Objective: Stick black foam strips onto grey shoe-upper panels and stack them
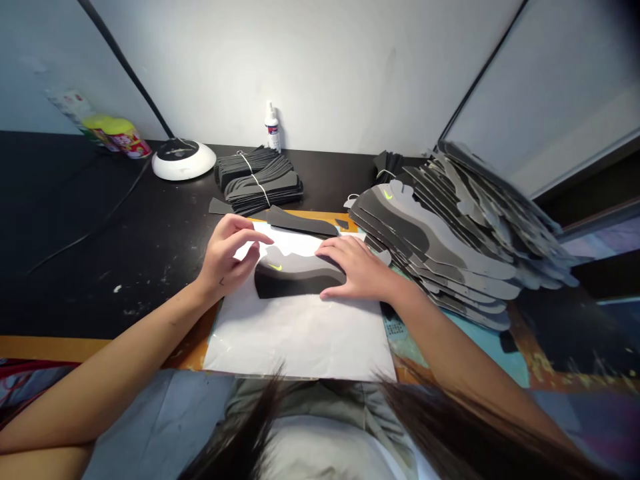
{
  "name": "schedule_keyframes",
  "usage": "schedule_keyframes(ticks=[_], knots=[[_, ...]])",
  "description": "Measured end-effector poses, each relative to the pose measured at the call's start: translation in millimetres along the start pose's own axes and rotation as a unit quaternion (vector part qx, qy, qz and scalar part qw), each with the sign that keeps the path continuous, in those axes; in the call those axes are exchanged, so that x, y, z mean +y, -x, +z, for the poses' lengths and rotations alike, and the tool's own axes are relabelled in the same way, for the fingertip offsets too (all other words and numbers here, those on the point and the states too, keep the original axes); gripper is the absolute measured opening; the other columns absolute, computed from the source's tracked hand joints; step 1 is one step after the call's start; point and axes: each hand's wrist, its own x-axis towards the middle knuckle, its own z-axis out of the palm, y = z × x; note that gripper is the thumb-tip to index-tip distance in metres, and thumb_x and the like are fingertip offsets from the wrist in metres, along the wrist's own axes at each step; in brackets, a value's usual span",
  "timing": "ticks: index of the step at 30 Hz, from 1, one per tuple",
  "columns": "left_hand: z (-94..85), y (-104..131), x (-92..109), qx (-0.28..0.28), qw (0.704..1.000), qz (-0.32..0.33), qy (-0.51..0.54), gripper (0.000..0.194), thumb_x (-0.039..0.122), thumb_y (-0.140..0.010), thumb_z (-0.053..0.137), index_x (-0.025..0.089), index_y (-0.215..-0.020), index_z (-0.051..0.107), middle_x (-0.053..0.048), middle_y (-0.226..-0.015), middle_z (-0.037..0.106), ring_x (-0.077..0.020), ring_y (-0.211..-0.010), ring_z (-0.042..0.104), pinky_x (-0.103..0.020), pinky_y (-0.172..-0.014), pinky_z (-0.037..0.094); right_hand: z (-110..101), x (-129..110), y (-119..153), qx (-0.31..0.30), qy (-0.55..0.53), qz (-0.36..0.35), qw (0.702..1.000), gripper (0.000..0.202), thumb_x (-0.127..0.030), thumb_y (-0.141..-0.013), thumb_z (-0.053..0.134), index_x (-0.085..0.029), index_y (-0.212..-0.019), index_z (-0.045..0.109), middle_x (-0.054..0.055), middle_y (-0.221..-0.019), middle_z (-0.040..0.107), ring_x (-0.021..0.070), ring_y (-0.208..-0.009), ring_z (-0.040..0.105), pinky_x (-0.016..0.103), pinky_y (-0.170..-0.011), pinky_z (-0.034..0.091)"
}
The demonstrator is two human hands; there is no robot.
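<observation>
With right hand (356,270) spread on gray piece (297,272), left hand (231,255) loosely open beside.
Likely holding flat on white paper (300,337); probably needs a light, steady touch next.

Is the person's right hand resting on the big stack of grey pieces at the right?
No, the right hand lies on the grey-and-black piece on the white sheet, to the left of that stack.

Grey-black shoe piece (300,275), yellow-green swoosh (275,267)
</observation>
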Motion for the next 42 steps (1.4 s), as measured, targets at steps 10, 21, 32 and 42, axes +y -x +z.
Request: schedule_keyframes(ticks=[10, 21, 32, 42], knots=[[6.3, -0.5, -8.3, -0.267, 0.948, 0.088, 0.148, 0.018, 0.032, -0.095, 0.062, 0.019, -0.102, 0.073, -0.004, -0.081, 0.062, -0.0151, -0.077, 0.058, -0.028, -0.074, 0.048, -6.1, -6.0, 2.9, 0.006, 0.037, -0.036, 0.999, 0.054, -0.047, -0.082, 0.075, -0.025, -0.129, 0.062, 0.009, -0.132, 0.058, 0.0313, -0.122, 0.049, 0.048, -0.106, 0.038], [-5.4, -3.2, -28.2, -0.39, 0.897, -0.004, 0.208, 0.042, 0.047, -0.085, 0.073, 0.02, -0.117, 0.072, -0.008, -0.094, 0.063, -0.0166, -0.084, 0.058, -0.022, -0.066, 0.046, -11.1, -24.8, 5.8, -0.026, 0.096, 0.034, 0.994, 0.031, -0.038, -0.087, 0.074, -0.019, -0.11, 0.069, 0.008, -0.102, 0.07, 0.0278, -0.096, 0.063, 0.037, -0.08, 0.042], [-5.9, -4.8, -28.2, -0.391, 0.891, -0.002, 0.232, 0.041, 0.043, -0.082, 0.078, 0.022, -0.117, 0.073, -0.006, -0.086, 0.066, -0.0177, -0.085, 0.057, -0.025, -0.076, 0.044, 5.5, -49.4, 11.8, 0.032, 0.088, 0.159, 0.983, 0.032, -0.026, -0.081, 0.08, -0.016, -0.105, 0.061, 0.011, -0.105, 0.065, 0.0306, -0.099, 0.061, 0.039, -0.079, 0.049], [-6.3, -3.1, -25.5, -0.392, 0.893, -0.002, 0.22, 0.039, 0.032, -0.079, 0.082, 0.023, -0.116, 0.073, -0.005, -0.085, 0.065, -0.0176, -0.084, 0.057, -0.024, -0.075, 0.043, 9.4, -57.5, 11.3, 0.034, 0.061, 0.182, 0.981, 0.033, -0.017, -0.082, 0.078, -0.018, -0.108, 0.059, 0.009, -0.105, 0.065, 0.0298, -0.1, 0.061, 0.041, -0.083, 0.05]])
